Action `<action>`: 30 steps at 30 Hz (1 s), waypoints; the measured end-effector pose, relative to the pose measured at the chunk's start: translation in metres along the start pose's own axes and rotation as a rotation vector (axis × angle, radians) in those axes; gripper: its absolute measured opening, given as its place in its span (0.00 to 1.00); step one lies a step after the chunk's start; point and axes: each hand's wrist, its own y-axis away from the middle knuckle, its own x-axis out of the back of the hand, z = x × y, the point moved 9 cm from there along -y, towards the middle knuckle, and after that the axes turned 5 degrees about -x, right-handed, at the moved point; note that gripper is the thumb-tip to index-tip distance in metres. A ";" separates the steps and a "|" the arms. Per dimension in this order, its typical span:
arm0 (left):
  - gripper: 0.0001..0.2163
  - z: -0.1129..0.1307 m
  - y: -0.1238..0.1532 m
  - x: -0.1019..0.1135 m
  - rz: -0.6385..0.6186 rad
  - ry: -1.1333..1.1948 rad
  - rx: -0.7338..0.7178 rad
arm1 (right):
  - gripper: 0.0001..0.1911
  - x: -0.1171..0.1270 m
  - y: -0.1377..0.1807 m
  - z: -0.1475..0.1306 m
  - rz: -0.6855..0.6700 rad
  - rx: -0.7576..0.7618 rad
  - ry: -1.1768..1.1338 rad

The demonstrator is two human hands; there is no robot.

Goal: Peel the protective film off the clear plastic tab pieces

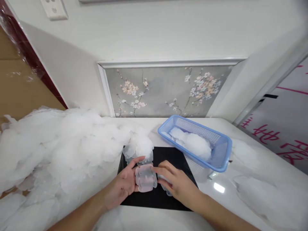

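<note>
A small translucent plastic piece (145, 178), squarish with rounded corners, is held over a black mat (178, 158). My left hand (122, 186) grips its left side, thumb stretched along the top. My right hand (174, 183) has its fingers curled against the piece's right edge and covers another clear piece (166, 189) on the mat. More clear pieces (138, 150) are stacked at the mat's far left corner.
A large heap of translucent white pieces (55, 147) covers the left of the white table. A blue plastic basket (221, 154) holding several such pieces stands at the right rear. More pieces (264, 195) lie at the right. A wall runs behind.
</note>
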 end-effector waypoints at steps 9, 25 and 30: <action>0.34 0.008 -0.003 0.029 0.159 -0.536 -0.078 | 0.09 0.000 -0.004 0.005 -0.028 -0.262 -0.544; 0.14 0.060 -0.008 0.065 0.455 -1.647 -0.276 | 0.23 -0.012 -0.002 0.027 -0.094 -0.706 -1.249; 0.07 0.061 -0.006 0.058 0.427 -1.666 -0.302 | 0.22 0.090 -0.017 0.069 0.365 -0.666 -0.700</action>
